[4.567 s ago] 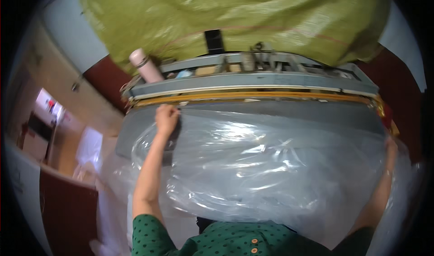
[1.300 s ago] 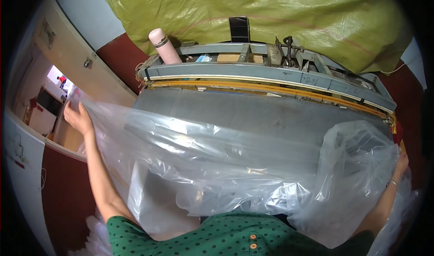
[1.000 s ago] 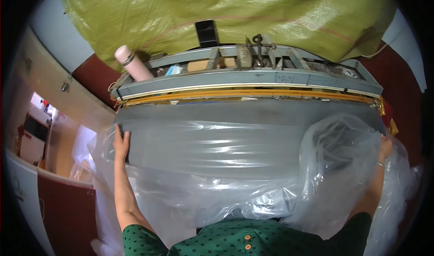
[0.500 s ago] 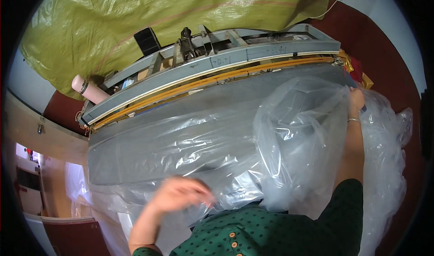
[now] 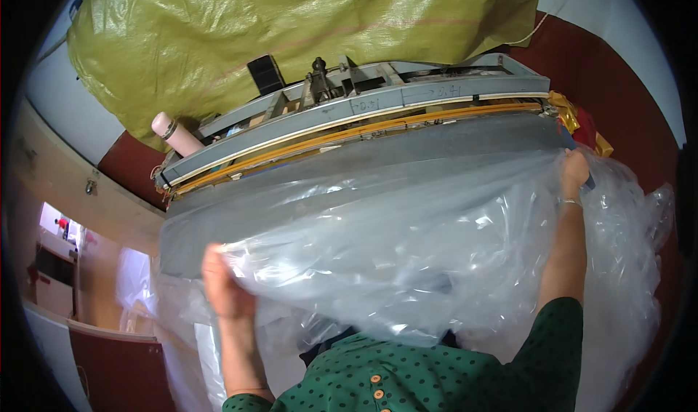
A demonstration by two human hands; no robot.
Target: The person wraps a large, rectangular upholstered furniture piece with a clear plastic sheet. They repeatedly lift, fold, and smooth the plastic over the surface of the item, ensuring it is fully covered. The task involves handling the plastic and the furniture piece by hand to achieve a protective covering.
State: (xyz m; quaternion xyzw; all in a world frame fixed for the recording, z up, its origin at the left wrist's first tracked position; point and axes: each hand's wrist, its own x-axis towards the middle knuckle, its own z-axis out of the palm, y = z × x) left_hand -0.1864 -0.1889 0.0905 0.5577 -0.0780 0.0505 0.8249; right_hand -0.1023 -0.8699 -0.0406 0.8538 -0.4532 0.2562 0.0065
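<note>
A wide sheet of clear plastic film is stretched between my two hands over a grey work surface. My left hand pinches its left end, fingers closed. At the far right, my right hand grips the film's other end near the corner of the grey surface. Just beyond the surface runs a long grey metal frame with an orange bar along its near side. Neither hand touches the frame.
A bulky mass of crumpled plastic hangs at the right. Behind the frame lies a yellow-green woven sheet. A pink bottle leans at the frame's left end, and a black phone-like slab rests farther back.
My left hand has moved left and taken hold of the film. The film, bunched at the right before, is now spread leftward. My right hand keeps its grip.
</note>
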